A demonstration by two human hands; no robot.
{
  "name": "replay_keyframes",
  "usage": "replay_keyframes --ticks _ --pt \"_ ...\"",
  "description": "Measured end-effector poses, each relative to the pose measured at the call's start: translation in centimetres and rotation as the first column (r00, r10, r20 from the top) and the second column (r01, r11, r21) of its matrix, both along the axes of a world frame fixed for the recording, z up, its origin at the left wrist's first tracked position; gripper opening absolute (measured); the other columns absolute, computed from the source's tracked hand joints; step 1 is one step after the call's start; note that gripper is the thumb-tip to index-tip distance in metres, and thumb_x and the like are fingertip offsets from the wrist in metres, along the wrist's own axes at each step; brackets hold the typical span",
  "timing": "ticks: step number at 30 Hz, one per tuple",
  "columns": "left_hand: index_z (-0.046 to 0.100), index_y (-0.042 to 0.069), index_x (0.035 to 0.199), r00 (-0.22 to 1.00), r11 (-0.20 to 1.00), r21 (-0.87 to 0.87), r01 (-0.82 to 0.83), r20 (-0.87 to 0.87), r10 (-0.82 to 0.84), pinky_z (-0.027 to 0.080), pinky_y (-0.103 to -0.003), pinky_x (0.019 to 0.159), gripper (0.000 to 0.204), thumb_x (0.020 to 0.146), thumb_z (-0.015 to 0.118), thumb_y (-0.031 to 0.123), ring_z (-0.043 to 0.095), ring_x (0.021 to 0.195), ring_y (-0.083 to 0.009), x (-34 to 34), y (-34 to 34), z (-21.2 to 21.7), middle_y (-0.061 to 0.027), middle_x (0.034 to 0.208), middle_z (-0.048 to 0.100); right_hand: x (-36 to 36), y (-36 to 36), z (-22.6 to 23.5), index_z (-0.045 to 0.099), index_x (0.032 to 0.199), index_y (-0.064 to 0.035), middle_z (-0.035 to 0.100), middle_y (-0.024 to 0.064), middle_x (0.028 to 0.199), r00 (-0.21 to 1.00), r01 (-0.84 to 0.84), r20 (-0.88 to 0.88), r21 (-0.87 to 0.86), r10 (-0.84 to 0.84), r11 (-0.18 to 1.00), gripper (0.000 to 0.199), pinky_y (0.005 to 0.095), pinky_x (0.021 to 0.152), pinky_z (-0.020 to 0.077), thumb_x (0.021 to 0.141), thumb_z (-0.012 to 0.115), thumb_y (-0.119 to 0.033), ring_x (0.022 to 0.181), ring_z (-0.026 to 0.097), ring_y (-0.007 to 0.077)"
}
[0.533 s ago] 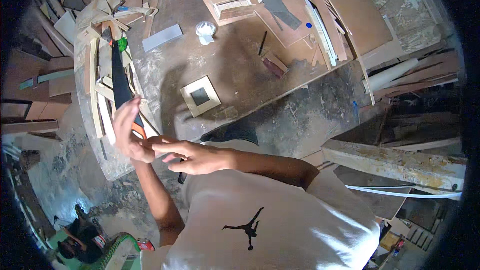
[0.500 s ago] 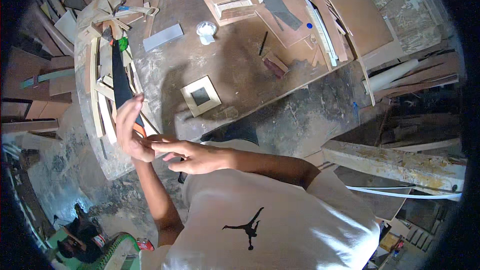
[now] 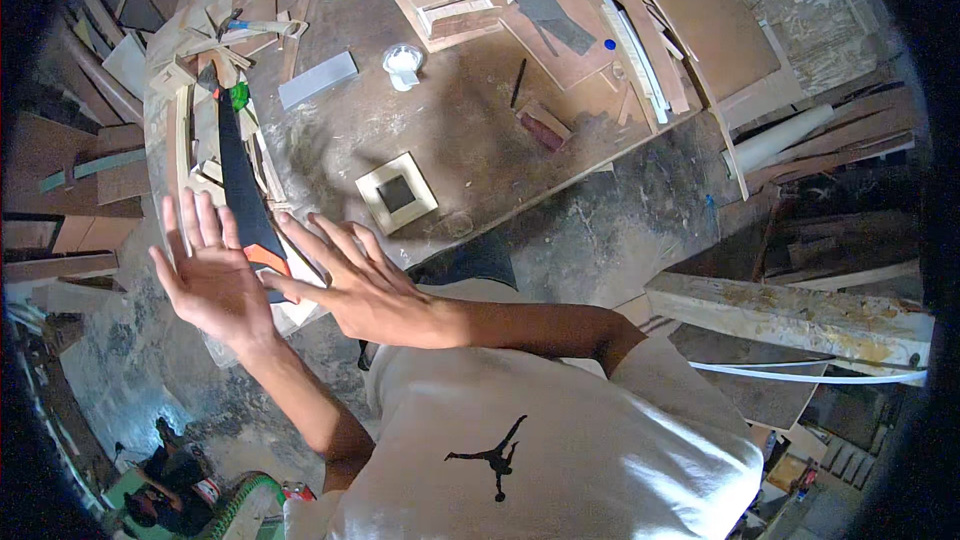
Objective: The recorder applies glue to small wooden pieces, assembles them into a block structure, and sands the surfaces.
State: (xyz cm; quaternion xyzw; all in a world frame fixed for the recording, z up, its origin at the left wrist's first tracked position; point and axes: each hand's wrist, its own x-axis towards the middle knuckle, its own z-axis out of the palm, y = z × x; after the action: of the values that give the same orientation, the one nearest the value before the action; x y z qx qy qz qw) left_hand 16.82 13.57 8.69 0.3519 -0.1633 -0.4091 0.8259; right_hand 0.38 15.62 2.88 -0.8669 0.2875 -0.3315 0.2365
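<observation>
Handsaw [image 3: 240,165], black-bladed with orange at the handle, lying lengthwise over pale wood strips [image 3: 184,135] along the left side of a worn workbench [image 3: 310,145], handle end between two bare hands. To one side, an empty left hand [image 3: 213,278], palm up, fingers spread. Opposite, a right hand [image 3: 368,295] with its back showing, fingers extended and parted, gripping nothing visible; thumb close by the handle, impossible to tell whether touching. Near the right hand, a square pale frame [image 3: 416,182] around a dark centre. Farther up the bench, a grey block [image 3: 318,80], a round white container [image 3: 403,62] and a hammer [image 3: 262,29].
</observation>
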Motion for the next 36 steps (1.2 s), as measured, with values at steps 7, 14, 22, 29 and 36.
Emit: replay_keyframes --ticks 7,14,22,29,36 --pt "0.052 -0.006 0.133 0.182 0.958 -0.253 0.131 0.957 0.228 0.044 -0.047 0.105 0.072 0.105 0.03 0.056 0.059 0.121 -0.0363 -2.2 -0.2 -6.0 -0.0242 0.133 0.058 0.2 -0.4 -3.0 0.036 0.151 0.0023 0.009 0.0273 0.165 0.817 -0.542 0.569 0.695 0.099 0.473 0.074 0.0414 0.124 0.0138 0.08 0.054 0.003 0.154 0.008 0.0373" --pt "0.033 0.001 0.152 0.9 0.982 0.089 0.165 0.393 -0.187 0.036 -0.045 0.113 0.082 0.103 0.025 0.066 0.05 0.132 -0.0336 -0.9 -0.6 -7.8 -0.0236 0.146 0.049 -1.2 -0.9 0.3 0.047 0.151 -0.0166 0.004 0.0246 0.165 0.969 -0.235 0.17 0.398 0.18 0.887 0.075 0.0571 0.119 0.0166 0.08 0.058 0.006 0.153 0.007 0.0448" --pt "0.038 0.004 0.148 0.977 0.97 0.201 0.136 0.138 -0.166 0.026 -0.044 0.119 0.062 0.107 0.035 0.051 0.044 0.139 -0.0313 -6.4 0.4 -6.4 -0.0178 0.152 0.045 1.6 -2.0 -3.4 0.046 0.15 -0.0224 0.015 0.0271 0.162 0.972 0.199 -0.106 -0.096 -0.208 0.975 0.077 0.0628 0.116 0.0156 0.078 0.064 -0.003 0.149 0.017 0.0474" --pt "0.04 0.007 0.144 0.999 0.979 0.2 -0.042 0.013 0.041 0.036 -0.045 0.114 0.059 0.107 0.035 0.052 0.048 0.135 -0.032 -3.2 1.4 -7.5 -0.0181 0.148 0.047 -0.5 1.3 -1.7 0.059 0.132 -0.0002 0.01 0.0252 0.164 0.975 -0.113 -0.172 0.177 0.144 0.978 0.052 0.0645 0.114 0.0211 0.08 0.061 -0.004 0.149 0.02 0.045" --pt "0.039 0.0 0.148 0.964 0.995 0.024 0.1 -0.249 -0.091 0.031 -0.048 0.119 0.076 0.102 0.037 0.061 0.042 0.14 -0.0368 -2.7 -0.7 -9.9 -0.024 0.149 0.044 -1.1 -0.1 -2.1 0.064 0.117 -0.0055 0.04 0.0215 0.151 0.984 -0.172 -0.053 0.011 0.173 0.985 0.039 0.0607 0.107 0.0311 0.079 0.068 -0.013 0.129 0.048 0.0417"
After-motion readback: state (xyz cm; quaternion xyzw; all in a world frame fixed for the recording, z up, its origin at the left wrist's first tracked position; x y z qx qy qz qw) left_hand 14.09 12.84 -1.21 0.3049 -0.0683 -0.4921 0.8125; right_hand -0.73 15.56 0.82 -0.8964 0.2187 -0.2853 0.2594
